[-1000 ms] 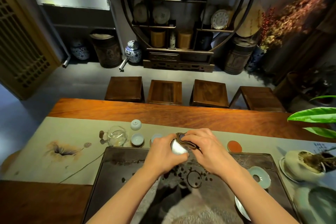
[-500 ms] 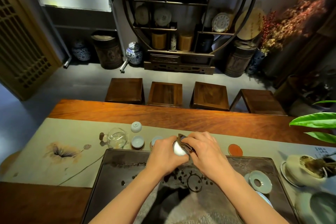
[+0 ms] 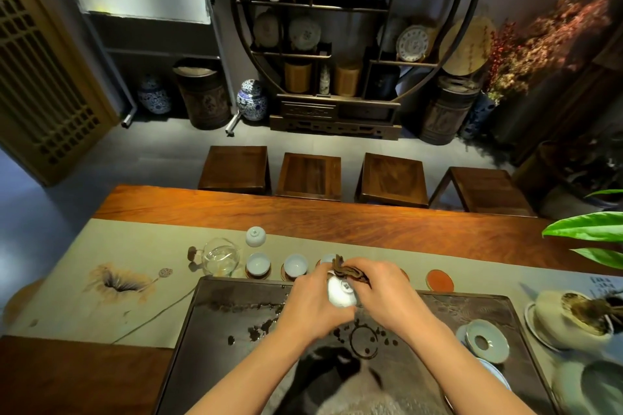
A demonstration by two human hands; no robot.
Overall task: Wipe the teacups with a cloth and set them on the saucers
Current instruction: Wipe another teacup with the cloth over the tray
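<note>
Now: the left hand grips a small white glazed porcelain teacup, foot turned up toward the camera, at frame centre above the far edge of the dark wet stone tea tray. The right hand has its fingers clenched on a crumpled dark brown cloth, pressed to the cup's upper side. Judgement: cup is light, rigid, thin-walled, brittle, and probably slick where damp; best held round the body with the foot ring free. Cloth is soft and conforms. Glaze is pale and glossy, with a small mark on the base. Left of the hands, two matching cups already sit on round dark saucers; one empty round red-brown saucer lies right of centre on the surface.
</note>
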